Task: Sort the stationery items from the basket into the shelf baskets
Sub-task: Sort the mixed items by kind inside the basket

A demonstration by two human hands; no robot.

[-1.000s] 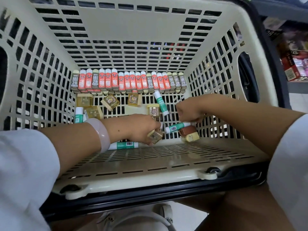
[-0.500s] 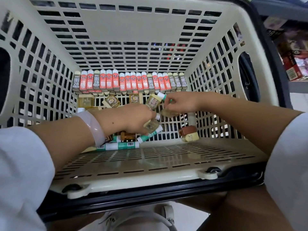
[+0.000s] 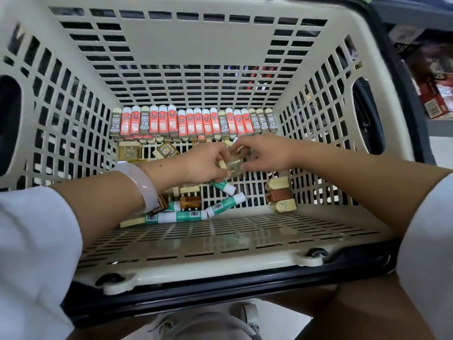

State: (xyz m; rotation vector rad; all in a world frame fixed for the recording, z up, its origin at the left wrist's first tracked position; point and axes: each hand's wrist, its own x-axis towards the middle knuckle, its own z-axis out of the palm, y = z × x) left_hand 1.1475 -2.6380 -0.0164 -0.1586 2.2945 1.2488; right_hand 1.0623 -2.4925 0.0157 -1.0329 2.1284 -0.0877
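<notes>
Two hands meet above the middle of a cream slatted basket [image 3: 208,38], seen from the head camera. Along the far wall stands a row of erasers [image 3: 193,123] in sleeves, packed side by side: roughly nineteen in the top layer, about twelve orange-red and seven grey marked 2B, with the ends of a lower layer showing beneath. Near the front wall lie glue sticks [image 3: 181,216] with green-and-white labels; at least four can be made out, two of them end to end along the wall and one [image 3: 225,204] leaning across them. Small translucent amber and cream boxes [image 3: 130,151] are scattered over the floor of the basket, several partly hidden under the left forearm, so an exact count cannot be given. A stack of three small blocks [image 3: 279,195], cream, brown and cream, rests against the right wall.

Left hand [image 3: 203,165]: fingers curled around several small pieces, including a cream one and the end of a green glue stick [image 3: 218,184]; a pale bangle [image 3: 144,185] sits on the wrist. Right hand [image 3: 264,153]: fingers bent, pinching a small clear box [image 3: 234,163] that also touches the left hand's fingers. Packaged goods [image 3: 431,77] stand on a shelf to the right, outside the basket.
</notes>
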